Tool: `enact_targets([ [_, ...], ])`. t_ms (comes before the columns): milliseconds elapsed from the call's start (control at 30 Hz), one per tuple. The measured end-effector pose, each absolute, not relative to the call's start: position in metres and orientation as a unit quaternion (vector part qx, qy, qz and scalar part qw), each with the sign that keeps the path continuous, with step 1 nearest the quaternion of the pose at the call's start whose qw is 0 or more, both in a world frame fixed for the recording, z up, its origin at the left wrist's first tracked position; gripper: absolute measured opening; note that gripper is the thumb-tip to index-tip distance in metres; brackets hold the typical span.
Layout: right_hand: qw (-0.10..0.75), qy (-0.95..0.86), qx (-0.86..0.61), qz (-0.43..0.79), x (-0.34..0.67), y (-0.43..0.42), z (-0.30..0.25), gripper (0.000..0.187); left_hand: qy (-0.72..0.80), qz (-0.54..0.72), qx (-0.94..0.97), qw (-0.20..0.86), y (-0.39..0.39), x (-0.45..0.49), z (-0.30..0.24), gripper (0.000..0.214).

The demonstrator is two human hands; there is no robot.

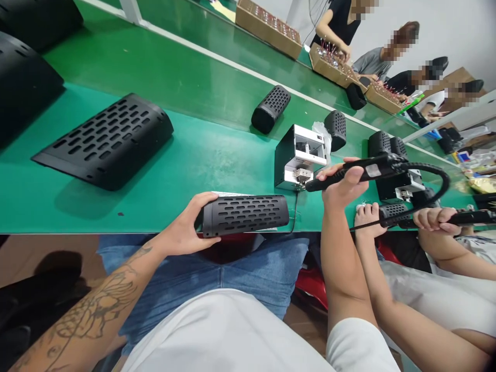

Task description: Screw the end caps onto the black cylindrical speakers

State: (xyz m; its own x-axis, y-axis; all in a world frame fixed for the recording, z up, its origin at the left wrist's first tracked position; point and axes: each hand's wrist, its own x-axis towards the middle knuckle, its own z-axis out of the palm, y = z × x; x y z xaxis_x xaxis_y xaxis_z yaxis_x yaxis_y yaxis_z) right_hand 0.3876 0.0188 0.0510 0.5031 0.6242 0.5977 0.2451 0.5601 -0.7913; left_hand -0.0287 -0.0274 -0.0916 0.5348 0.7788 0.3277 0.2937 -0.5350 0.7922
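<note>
My left hand [186, 227] is wrapped round one end of a black slotted plastic housing [248, 213], which lies on its side at the table's front edge. In my right hand [345, 187] is a black electric screwdriver [374, 169], held level with its cable curling off to the right. The driver's tip points left and is at the metal outlet of a small black-and-white screw feeder [287, 160]; I cannot tell whether a screw is on the tip. Under the housing, a pale sheet or plate [228, 194] shows partly.
Larger-looking slotted housing [112, 137] lies to the left, and others [271, 108] stand behind the feeder. At right, a co-worker's hands [436, 219] hold another screwdriver beside a second feeder [401, 186]. Across the bench, people work at cardboard boxes [267, 28].
</note>
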Motion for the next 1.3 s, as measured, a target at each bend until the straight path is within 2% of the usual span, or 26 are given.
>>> enact_targets([
  [100,0.744,-0.505,-0.415,0.137,0.378,-0.02,0.068,0.059,0.322,0.358,0.804,0.348,-0.025,-0.027,-0.094,0.105],
  [333,0.688,-0.601,-0.285,0.29,0.336,-0.092,0.081,0.052,0.328,0.367,0.795,0.355,-0.027,-0.024,-0.093,0.103],
  [500,0.698,-0.577,-0.31,0.289,0.324,-0.083,0.061,0.052,0.324,0.367,0.797,0.353,-0.027,-0.024,-0.091,0.1],
  [900,0.642,-0.605,-0.295,0.369,0.331,-0.07,0.06,0.037,0.335,0.353,0.799,0.354,-0.027,-0.024,-0.087,0.103],
  [1167,0.649,-0.621,-0.218,0.383,0.321,-0.065,0.054,0.031,0.328,0.347,0.807,0.347,-0.025,-0.023,-0.081,0.106],
  [1300,0.65,-0.606,-0.244,0.388,0.321,-0.064,0.05,0.036,0.338,0.325,0.815,0.341,-0.022,-0.025,-0.078,0.107],
])
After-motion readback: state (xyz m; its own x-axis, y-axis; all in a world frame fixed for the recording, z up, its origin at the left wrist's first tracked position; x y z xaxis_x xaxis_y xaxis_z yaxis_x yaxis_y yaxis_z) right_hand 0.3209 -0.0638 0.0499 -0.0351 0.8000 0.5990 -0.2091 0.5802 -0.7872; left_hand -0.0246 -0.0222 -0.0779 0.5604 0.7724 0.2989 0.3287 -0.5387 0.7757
